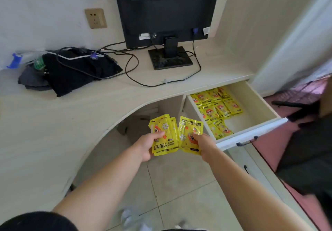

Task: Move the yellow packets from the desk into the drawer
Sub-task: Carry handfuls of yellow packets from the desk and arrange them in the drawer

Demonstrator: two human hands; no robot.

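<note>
At the lower centre of the frame, the left hand (150,146) gripped a small fanned stack of yellow packets (164,133), thumb across the printed faces and fingers behind, apparently to keep the slippery sleeves from sliding apart. Just to its right, the right hand (204,145) pinched a single packet (188,132) by its lower edge, printed side up but turned upside down. It looked peeled off the stack so it could be laid down on its own. Both hands were held above the floor tiles in the curved knee gap, not over the desk (53,123).

To the right of the hands, the drawer (251,101) stood pulled well out, its pale front and dark handle (247,141) nearest the right hand. Many more packets (215,107) already lay flat in overlapping rows along its left side, leaving the right part of the floor bare, which seemed the likely spot for the next ones.

No yellow packets showed on the desk top. Further up the frame sat a monitor (167,11) seen from behind, loose cables (133,65) and a heap of dark clothing (75,74) at the left.
</note>
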